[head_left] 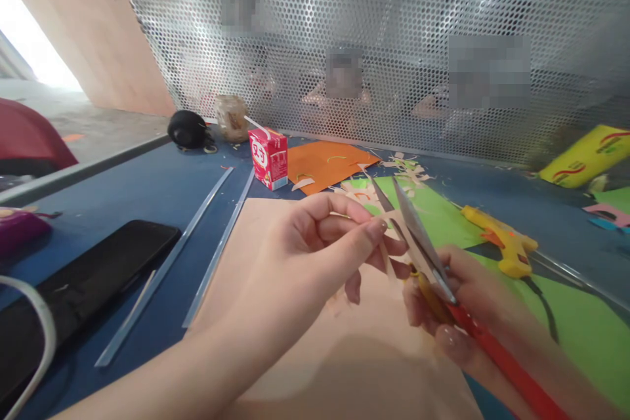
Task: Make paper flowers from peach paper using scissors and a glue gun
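– Fingers (354,246) of the left hand (300,243) pinch a beige paper strip (395,215) right by the parted blades of the scissors (422,236)!

– And the right hand (475,289) wraps the handles! How will that strip behave?

– Feather-light, I'd guess, bendy, easily torn; best pinched flat, clear of the blades.

We see silver-and-red scissors (420,236), tan card (305,374), an orange sheet (325,161), a lime-green sheet (585,335) and a blue tabletop (142,190). Our carton (268,161) is red with red characters on a white patch, the glue gun (514,247) yellow, the phone (108,282) black, the cable (46,321) white. We have a yellow pack (585,157) marked in red, and a silvery panel (394,6) patterned with round holes.
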A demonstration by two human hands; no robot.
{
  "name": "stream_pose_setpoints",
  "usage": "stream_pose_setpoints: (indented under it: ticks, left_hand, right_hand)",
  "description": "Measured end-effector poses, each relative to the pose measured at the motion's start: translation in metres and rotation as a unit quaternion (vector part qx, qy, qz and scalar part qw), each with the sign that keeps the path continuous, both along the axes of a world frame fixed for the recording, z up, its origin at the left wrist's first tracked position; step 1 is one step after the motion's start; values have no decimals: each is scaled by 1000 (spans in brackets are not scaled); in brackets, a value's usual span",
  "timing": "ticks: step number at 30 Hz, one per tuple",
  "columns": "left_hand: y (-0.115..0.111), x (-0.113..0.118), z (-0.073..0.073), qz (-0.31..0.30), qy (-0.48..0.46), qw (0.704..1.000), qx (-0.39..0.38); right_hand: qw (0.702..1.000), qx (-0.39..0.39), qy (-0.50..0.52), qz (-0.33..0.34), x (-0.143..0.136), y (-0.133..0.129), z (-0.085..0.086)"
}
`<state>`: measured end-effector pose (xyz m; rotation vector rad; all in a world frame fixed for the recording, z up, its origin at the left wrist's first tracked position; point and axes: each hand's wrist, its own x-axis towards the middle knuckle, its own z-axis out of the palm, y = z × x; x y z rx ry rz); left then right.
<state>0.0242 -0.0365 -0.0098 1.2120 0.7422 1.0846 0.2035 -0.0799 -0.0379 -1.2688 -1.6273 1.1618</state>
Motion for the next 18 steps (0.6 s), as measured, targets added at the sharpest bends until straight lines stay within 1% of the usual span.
stream_pose_setpoints:
  ticks: [9,18]
  left_hand:
    - [0,0,1,-8,-11,1000,1]
    - [1,0,1,-3,1,1000,-4]
  right_hand:
    - [1000,10,11,-20,-1,-1,-1]
    - [1000,12,12,-15,0,0,-3]
